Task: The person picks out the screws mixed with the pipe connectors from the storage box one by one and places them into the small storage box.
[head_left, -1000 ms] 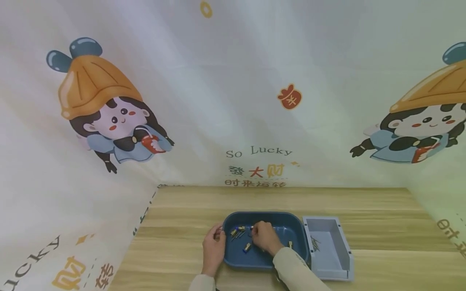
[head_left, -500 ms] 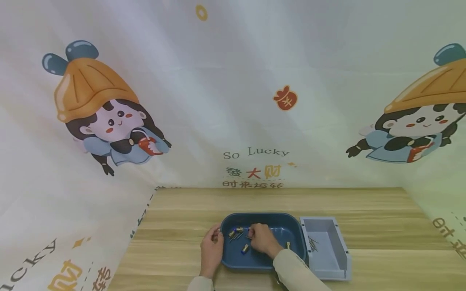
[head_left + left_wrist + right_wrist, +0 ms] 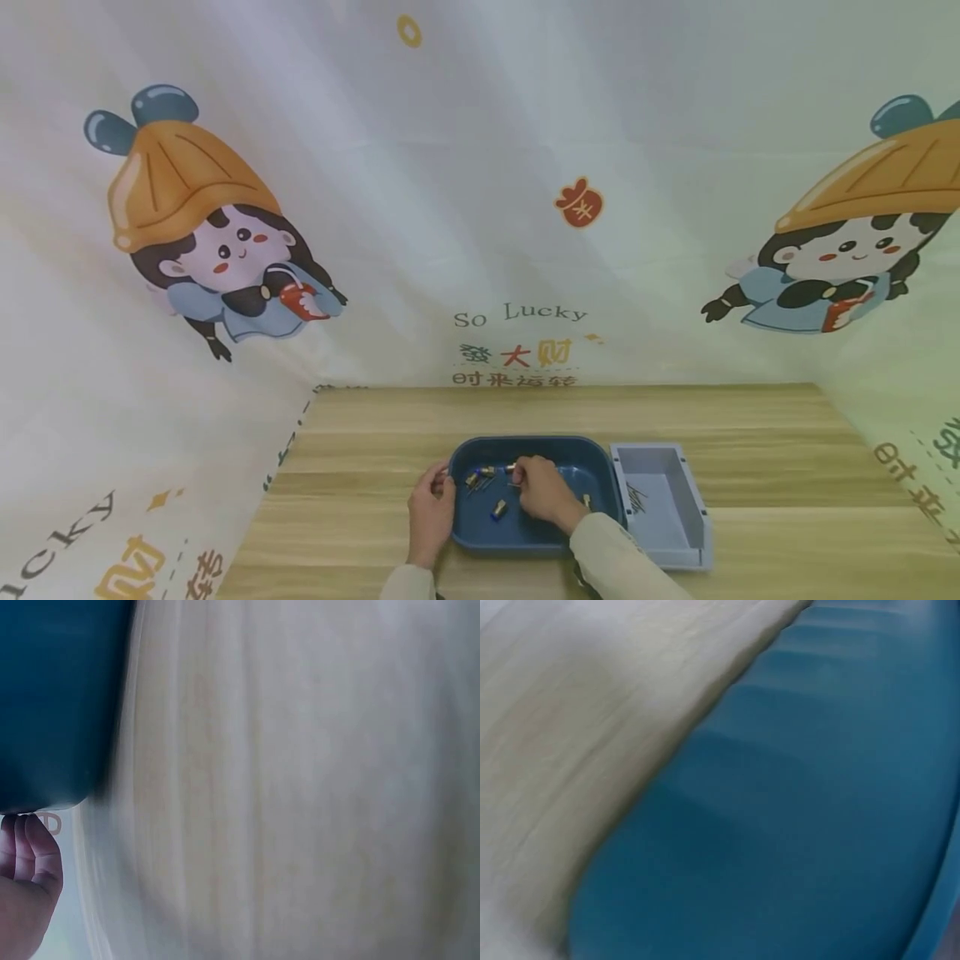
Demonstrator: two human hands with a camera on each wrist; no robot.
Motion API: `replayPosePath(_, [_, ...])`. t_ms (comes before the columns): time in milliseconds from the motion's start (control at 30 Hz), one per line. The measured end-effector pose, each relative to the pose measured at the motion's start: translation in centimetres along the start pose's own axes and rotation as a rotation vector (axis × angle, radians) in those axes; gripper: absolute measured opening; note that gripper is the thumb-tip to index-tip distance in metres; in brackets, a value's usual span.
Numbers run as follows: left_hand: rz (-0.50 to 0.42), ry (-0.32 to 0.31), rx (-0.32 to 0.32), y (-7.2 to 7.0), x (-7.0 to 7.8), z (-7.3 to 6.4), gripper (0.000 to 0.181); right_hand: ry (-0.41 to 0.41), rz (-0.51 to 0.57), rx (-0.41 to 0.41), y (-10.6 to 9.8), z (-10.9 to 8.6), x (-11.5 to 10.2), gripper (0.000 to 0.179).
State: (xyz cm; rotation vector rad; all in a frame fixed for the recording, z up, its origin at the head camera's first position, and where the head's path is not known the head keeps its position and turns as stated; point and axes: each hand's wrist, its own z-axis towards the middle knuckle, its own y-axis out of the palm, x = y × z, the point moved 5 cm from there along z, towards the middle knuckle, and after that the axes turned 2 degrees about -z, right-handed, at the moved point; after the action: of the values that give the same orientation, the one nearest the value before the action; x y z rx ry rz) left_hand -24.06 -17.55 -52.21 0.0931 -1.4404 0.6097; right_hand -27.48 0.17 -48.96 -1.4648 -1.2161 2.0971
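Observation:
A dark blue tray (image 3: 525, 546) holds several brass fittings with blue ends and several thin metal pins. My left hand (image 3: 431, 512) grips the tray's left rim; in the left wrist view, the curled fingers (image 3: 46, 859) meet its outer wall. Inside the tray, my right hand (image 3: 546, 492) has its fingertips together on a thin pin (image 3: 513, 484), mostly hidden by them. Just beyond those fingertips lies a brass fitting (image 3: 512, 468). Another fitting (image 3: 498, 509) lies nearer the front, and one more (image 3: 587, 501) is by the right wall. Only the tray's wall (image 3: 780, 825) fills the right wrist view, without the hand.
A grey bin (image 3: 663, 542) stands against the tray's right side, with several thin pins (image 3: 635, 498) in it. Both stand on a wood-grain table (image 3: 772, 475). Behind and at the sides hangs a printed cloth (image 3: 420, 208).
The head view has swung slightly right, so everything sits further left. My left hand stays at the rim. My right hand stays low in the tray, its fingertips shifting slightly around the pin.

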Motion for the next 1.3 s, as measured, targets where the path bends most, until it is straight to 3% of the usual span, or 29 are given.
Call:
replayPosePath(700, [0.008,0.003,-0.004,0.2,-0.1,0.0,0.026,0.038,-0.071,0.122,-3.1,-1.9,2.2,0.021])
replayPosePath(933, [0.023,0.004,-0.004,0.1,0.0,0.1,0.027,-0.037,-0.035,0.188,-4.4,-2.6,2.6,0.020])
replayPosePath(1167, [0.008,0.012,-0.006,0.0,0.2,0.1,0.027,0.076,-0.068,0.180,-5.1,-2.9,3.2,0.020])
replayPosePath(1300, [0.006,0.009,-0.002,0.0,0.2,0.1,0.026,0.099,-0.066,0.175,-5.7,-3.1,3.6,0.022])
